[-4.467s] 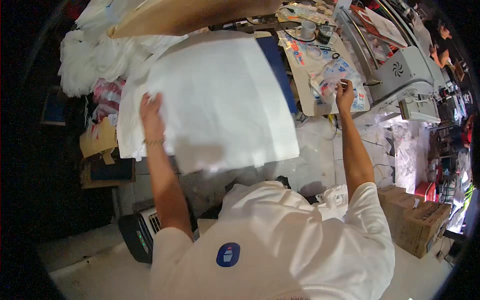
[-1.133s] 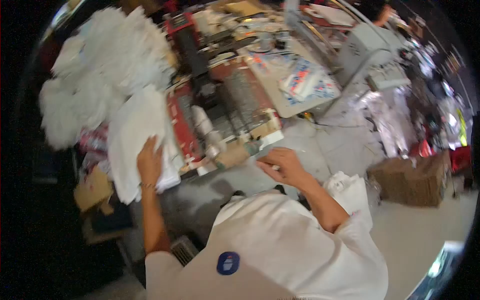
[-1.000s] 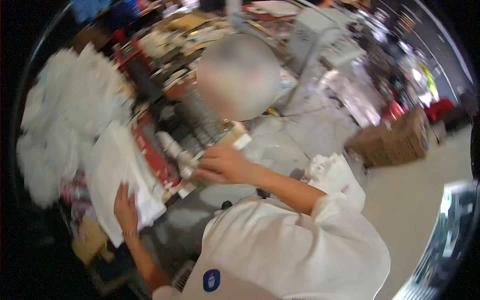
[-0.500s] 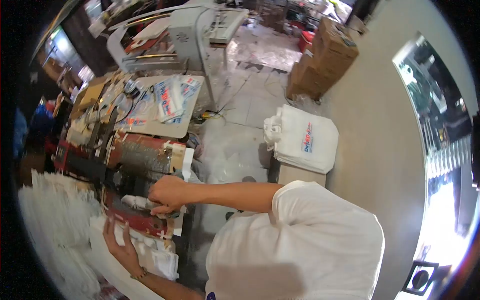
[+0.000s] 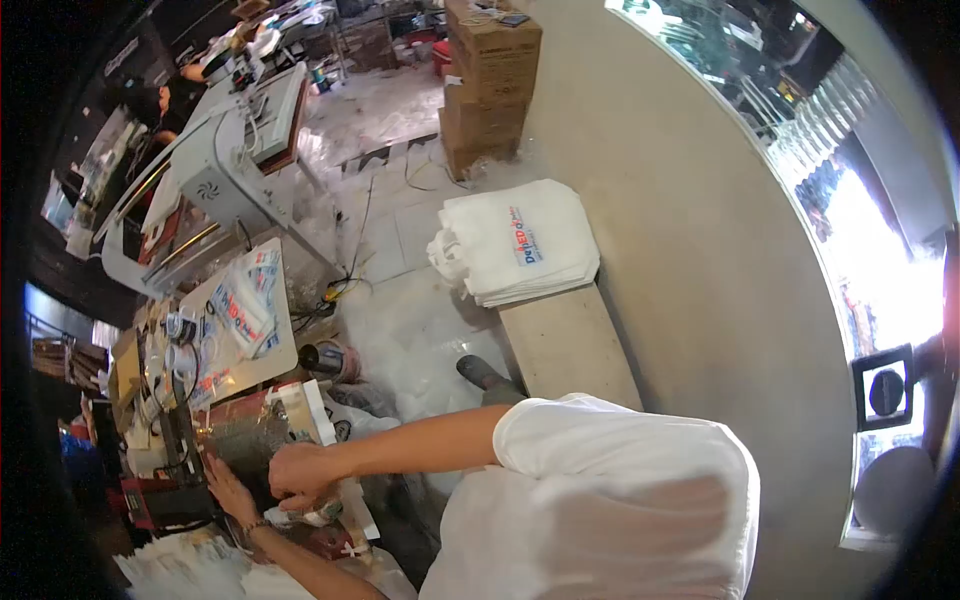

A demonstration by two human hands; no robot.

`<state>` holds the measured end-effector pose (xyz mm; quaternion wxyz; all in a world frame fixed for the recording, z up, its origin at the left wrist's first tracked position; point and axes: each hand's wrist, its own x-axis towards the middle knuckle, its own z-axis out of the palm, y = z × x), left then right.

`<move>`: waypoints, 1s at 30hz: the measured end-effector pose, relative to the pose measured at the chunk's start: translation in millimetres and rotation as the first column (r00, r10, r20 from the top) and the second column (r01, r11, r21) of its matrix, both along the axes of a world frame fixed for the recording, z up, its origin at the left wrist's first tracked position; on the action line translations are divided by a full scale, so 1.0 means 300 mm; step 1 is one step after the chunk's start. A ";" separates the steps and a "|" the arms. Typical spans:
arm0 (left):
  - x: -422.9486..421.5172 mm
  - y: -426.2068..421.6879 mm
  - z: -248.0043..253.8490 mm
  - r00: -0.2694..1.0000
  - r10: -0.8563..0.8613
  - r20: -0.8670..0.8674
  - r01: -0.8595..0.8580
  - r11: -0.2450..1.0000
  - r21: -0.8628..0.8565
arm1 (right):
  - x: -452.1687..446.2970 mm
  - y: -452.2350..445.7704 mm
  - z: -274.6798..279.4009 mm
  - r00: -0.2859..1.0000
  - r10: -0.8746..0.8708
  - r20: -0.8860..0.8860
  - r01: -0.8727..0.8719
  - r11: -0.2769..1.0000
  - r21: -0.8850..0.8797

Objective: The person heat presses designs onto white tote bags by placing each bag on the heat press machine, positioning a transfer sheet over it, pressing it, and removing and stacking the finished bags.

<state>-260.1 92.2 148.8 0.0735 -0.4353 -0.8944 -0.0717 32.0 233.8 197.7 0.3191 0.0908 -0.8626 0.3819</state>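
While a pale wrapped piece point(image 5: 318, 516) lies just below the curled right hand point(image 5: 302, 474), whose hold I cannot tell, the left hand point(image 5: 232, 492) extends nearby, fingers straight, grasping nothing.

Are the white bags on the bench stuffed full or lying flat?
Lying flat. The white bags are stacked on the beige bench, with thin layered edges showing along the near side and no bulge on top.

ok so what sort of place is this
Probably a small printing workshop, perhaps for bags: there's a stack of white bags with red and blue lettering, a large pale machine and piled cardboard boxes.
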 end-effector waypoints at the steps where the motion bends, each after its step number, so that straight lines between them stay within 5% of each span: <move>1: -0.025 -0.002 -0.021 0.997 -0.072 -0.021 0.073 0.997 0.022 | -0.001 0.002 0.000 1.000 0.011 -0.013 -0.011 1.000 0.022; 5: 0.144 0.042 0.107 0.996 0.083 0.031 -0.082 0.996 -0.030 | 0.004 0.007 0.010 1.000 0.001 0.006 -0.001 0.999 0.043; 8: 0.170 0.043 0.090 0.991 -0.050 0.126 0.020 0.973 0.231 | -0.018 0.000 -0.011 0.998 -0.002 0.061 0.000 0.999 0.035; 12: 0.263 0.065 0.163 0.985 0.025 0.170 -0.063 0.974 0.218 | -0.020 0.007 -0.013 0.998 -0.019 -0.052 0.021 0.999 0.044; 17: 0.218 0.057 0.128 0.984 0.024 0.178 -0.071 0.963 0.259 | -0.024 0.007 -0.016 0.995 0.007 0.097 -0.009 1.000 0.011; 28: 0.170 0.027 0.082 0.997 0.025 0.071 -0.045 0.957 0.288 | -0.008 -0.003 -0.109 0.984 0.018 -0.180 0.006 0.991 0.132; 30: 0.174 0.035 0.097 0.996 0.051 -0.069 -0.021 0.924 0.382 | 0.016 0.008 -0.157 0.946 0.114 -0.303 0.000 0.937 0.350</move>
